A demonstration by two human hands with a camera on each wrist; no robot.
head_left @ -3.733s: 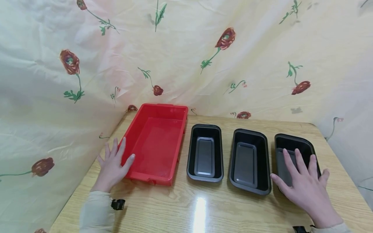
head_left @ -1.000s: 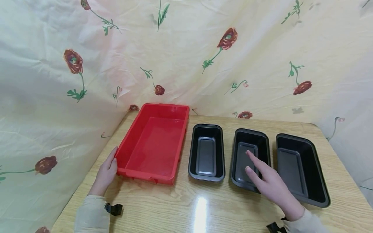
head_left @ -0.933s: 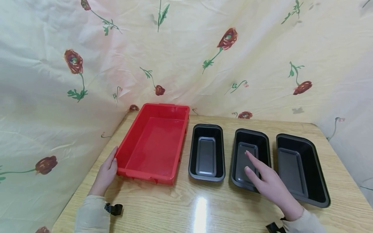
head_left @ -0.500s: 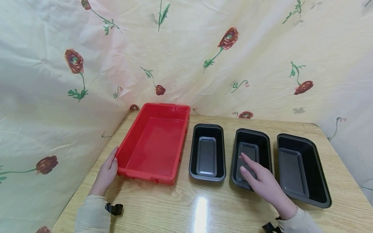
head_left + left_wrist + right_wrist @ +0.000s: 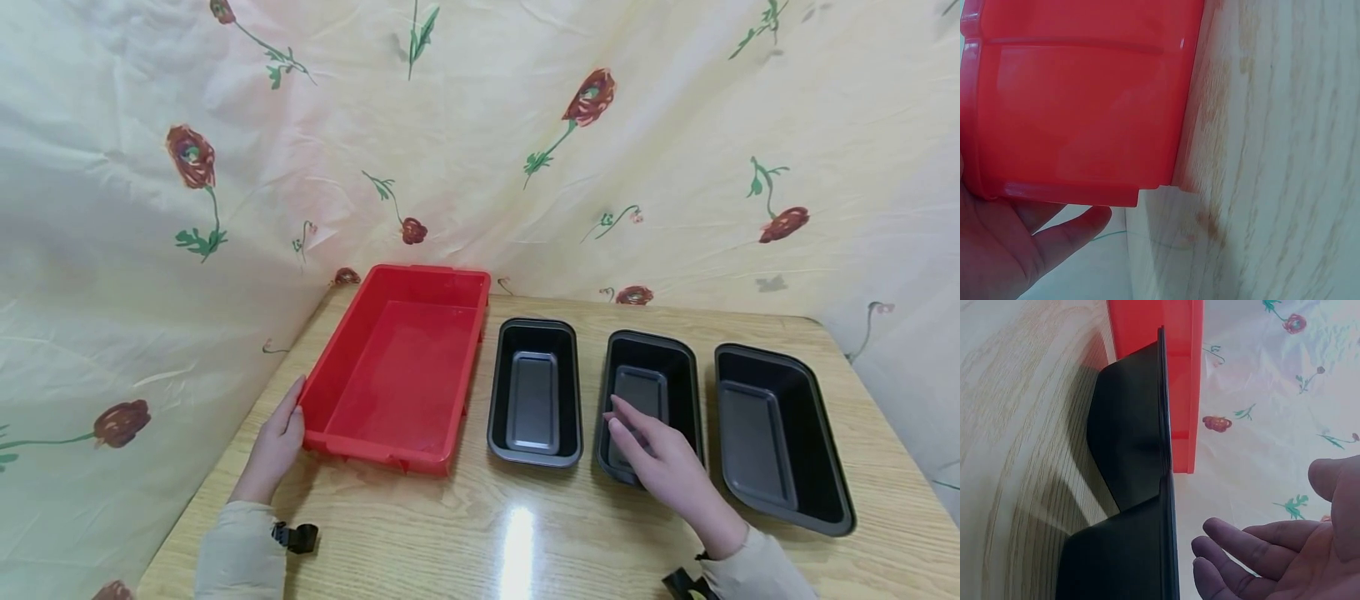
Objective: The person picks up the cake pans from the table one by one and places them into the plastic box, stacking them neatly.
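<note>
By judgement, the step in hand is positioning the containers. The red plastic tray [image 5: 408, 358] is standing leftmost on the wood-grained tabletop [image 5: 412, 529]; the left hand [image 5: 272, 454] is touching its near-left corner, fingers partly hidden, so a grasp cannot be confirmed. The right hand [image 5: 675, 473] is hovering over the middle loaf pan [image 5: 647, 382], fingers loosely bent, grasping nothing; shifting that pan would be requiring fingers on its rim. The left loaf pan [image 5: 534, 400] and right loaf pan [image 5: 757, 442] are matching it: dark, satin, metallic-looking, round-cornered. The tray is showing smooth, glossy walls
</note>
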